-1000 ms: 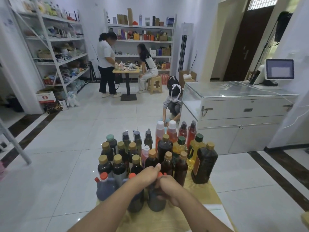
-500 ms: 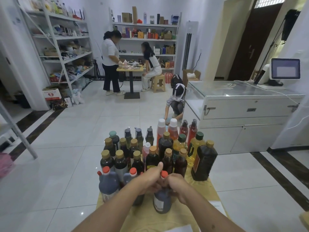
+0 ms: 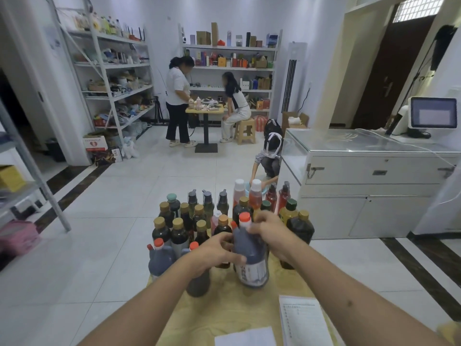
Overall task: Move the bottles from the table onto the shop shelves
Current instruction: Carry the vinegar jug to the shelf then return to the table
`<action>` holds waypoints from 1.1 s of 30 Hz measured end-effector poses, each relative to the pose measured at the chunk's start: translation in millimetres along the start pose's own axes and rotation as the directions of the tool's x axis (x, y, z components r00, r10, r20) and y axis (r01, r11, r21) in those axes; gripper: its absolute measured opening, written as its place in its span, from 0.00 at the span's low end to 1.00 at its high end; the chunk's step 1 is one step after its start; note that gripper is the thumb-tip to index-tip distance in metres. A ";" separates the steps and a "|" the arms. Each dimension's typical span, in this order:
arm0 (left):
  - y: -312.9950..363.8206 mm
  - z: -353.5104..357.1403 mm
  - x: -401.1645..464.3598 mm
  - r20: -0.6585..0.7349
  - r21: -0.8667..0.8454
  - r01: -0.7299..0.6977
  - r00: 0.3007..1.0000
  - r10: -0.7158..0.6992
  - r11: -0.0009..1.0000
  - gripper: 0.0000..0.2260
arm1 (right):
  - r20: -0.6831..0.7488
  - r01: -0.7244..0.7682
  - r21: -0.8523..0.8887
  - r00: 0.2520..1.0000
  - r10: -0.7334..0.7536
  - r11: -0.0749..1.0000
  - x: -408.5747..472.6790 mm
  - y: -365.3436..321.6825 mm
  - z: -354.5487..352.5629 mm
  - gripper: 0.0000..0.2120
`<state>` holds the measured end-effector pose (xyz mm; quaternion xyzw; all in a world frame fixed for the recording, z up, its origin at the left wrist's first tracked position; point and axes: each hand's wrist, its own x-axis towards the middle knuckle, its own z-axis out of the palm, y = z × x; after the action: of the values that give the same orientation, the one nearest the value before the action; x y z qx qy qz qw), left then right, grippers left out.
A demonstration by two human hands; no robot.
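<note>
Since a moment ago, both hands have lifted the red-capped dark plastic bottle (image 3: pixel 250 255) above the yellow-clothed table (image 3: pixel 232 310); left hand (image 3: pixel 217 253) fingers wrap its body, right hand (image 3: pixel 272 233) seemingly curls behind its neck, though blurred.

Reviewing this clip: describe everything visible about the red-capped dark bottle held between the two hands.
The red-capped dark bottle looks like clear plastic filled with near-black liquid, with an orange-red screw cap, a narrow neck and a pale label round its lower body. It stands roughly upright, tilted slightly, at the front of the bottle cluster; whether its base touches the yellow-covered table is unclear. The left hand grips its side and the right hand holds its shoulder near the neck.
</note>
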<state>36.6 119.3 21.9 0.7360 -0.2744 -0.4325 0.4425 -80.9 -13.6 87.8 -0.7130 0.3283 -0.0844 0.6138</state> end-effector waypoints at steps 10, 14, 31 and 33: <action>67.6 5.0 -74.7 -0.236 -0.075 -0.367 0.910 0.341 0.927 0.40 | 0.190 0.224 0.323 0.936 -0.295 0.920 -54.9 -115.3 -12.9 0.12; 78.8 -14.2 -114.9 -0.403 -0.072 -0.405 0.848 0.345 0.911 0.44 | 0.277 0.224 0.449 0.886 -0.373 0.865 -71.9 -143.4 7.1 0.12; 2.2 -181.5 -384.7 -0.880 -0.073 -0.441 0.450 0.150 0.895 0.45 | 0.850 0.431 0.148 0.404 -0.337 0.890 -149.7 -199.1 289.1 0.32; -16.7 -203.1 -424.1 -0.913 -0.036 -0.421 0.383 0.142 0.906 0.44 | 0.878 0.453 0.148 0.348 -0.327 0.879 -167.4 -205.6 339.1 0.33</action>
<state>14.1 544.7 221.6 0.7273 -0.0604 0.0735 0.6797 42.6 366.5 247.7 -0.7429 -0.2143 0.1745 0.6097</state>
